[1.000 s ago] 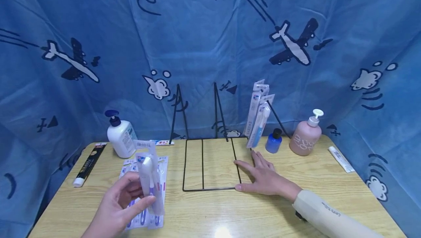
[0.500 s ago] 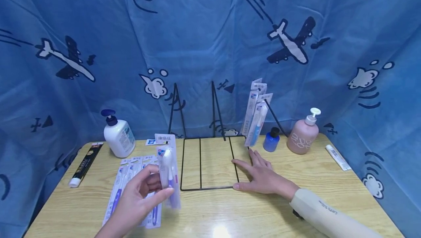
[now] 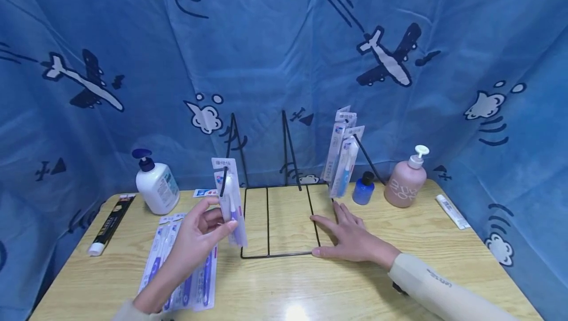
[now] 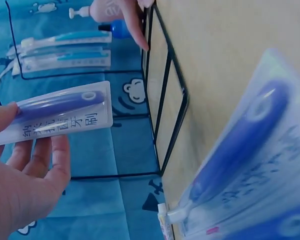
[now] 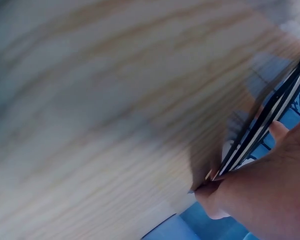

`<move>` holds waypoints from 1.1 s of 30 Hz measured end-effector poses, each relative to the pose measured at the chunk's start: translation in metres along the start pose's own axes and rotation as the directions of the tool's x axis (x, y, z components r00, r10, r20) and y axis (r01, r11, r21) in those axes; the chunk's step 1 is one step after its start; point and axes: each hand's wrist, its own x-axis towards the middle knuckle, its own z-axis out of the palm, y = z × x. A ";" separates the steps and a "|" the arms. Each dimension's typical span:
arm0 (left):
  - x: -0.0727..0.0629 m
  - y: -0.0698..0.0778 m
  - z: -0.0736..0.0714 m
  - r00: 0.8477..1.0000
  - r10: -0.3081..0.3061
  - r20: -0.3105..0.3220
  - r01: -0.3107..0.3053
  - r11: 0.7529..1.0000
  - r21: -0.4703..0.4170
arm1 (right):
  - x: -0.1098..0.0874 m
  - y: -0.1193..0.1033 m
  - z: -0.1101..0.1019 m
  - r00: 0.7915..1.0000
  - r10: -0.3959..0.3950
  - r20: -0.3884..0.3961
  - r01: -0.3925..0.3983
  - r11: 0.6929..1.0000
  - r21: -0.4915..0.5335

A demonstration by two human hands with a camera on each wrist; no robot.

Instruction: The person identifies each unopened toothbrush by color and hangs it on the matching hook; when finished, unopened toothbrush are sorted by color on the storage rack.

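My left hand (image 3: 201,230) pinches a packaged purple toothbrush (image 3: 232,202) between thumb and fingers, holding it upright at the black wire rack (image 3: 268,222). The rack's left prong passes behind the top of the card and shows again in front of it, through the hanging hole. In the left wrist view the toothbrush pack (image 4: 65,111) lies across the fingertips. My right hand (image 3: 350,234) rests with spread fingers on the right side of the rack's base. On the right prong hang several packaged blue toothbrushes (image 3: 346,168).
More purple toothbrush packs (image 3: 206,281) lie on the table under my left forearm. A white pump bottle (image 3: 157,188), a black toothpaste tube (image 3: 111,225) and a small toothpaste box (image 3: 205,193) stand or lie left. Rightward are a blue bottle (image 3: 364,189), pink pump bottle (image 3: 405,183) and white tube (image 3: 452,211).
My left hand has carried the purple toothbrush pack up and right from above the lying packs to the left prong, which now pokes through its card. My right hand has stayed on the rack.
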 end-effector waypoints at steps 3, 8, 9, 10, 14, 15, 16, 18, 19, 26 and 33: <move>0.017 -0.004 -0.001 1.000 0.010 -0.009 -0.010 1.000 0.009 | 0.001 -0.001 0.000 1.000 -0.006 -0.002 0.006 1.000 0.001; 0.047 -0.007 -0.002 0.999 -0.029 -0.040 0.030 0.999 0.027 | 0.002 -0.002 -0.001 1.000 -0.004 0.008 0.004 1.000 0.010; 0.053 -0.007 -0.002 0.998 -0.036 -0.050 0.038 0.999 0.028 | 0.002 -0.002 0.000 1.000 -0.006 0.009 0.006 1.000 0.015; 0.058 -0.007 -0.002 0.997 -0.043 -0.060 0.045 0.999 0.025 | 0.002 -0.001 0.000 1.000 -0.005 0.010 0.005 1.000 0.016; 0.079 -0.010 -0.003 0.993 -0.084 -0.087 0.085 0.996 0.014 | 0.001 0.000 0.001 1.000 -0.005 0.002 0.005 1.000 0.012; 0.084 -0.011 -0.004 0.991 -0.096 -0.089 0.097 0.995 0.007 | 0.001 0.000 0.002 1.000 -0.003 0.001 0.003 1.000 0.009; 0.089 -0.012 -0.005 0.990 -0.108 -0.089 0.108 0.994 -0.004 | 0.001 0.000 0.002 1.000 -0.001 0.001 0.001 1.000 0.006; 0.097 -0.014 -0.007 0.989 -0.120 -0.087 0.119 0.993 -0.021 | 0.001 0.000 0.003 1.000 0.000 0.003 0.000 1.000 0.007; 0.100 -0.015 -0.008 0.989 -0.120 -0.089 0.118 0.993 -0.030 | 0.001 0.000 0.003 1.000 0.000 0.004 0.000 1.000 0.008; 0.108 -0.016 -0.013 0.985 -0.150 -0.086 0.146 0.988 -0.046 | 0.003 -0.002 0.003 1.000 -0.004 0.000 0.004 1.000 0.010; 0.098 -0.025 -0.019 0.989 -0.113 -0.099 0.116 0.993 0.023 | 0.001 0.002 0.003 1.000 -0.008 -0.012 0.008 1.000 0.017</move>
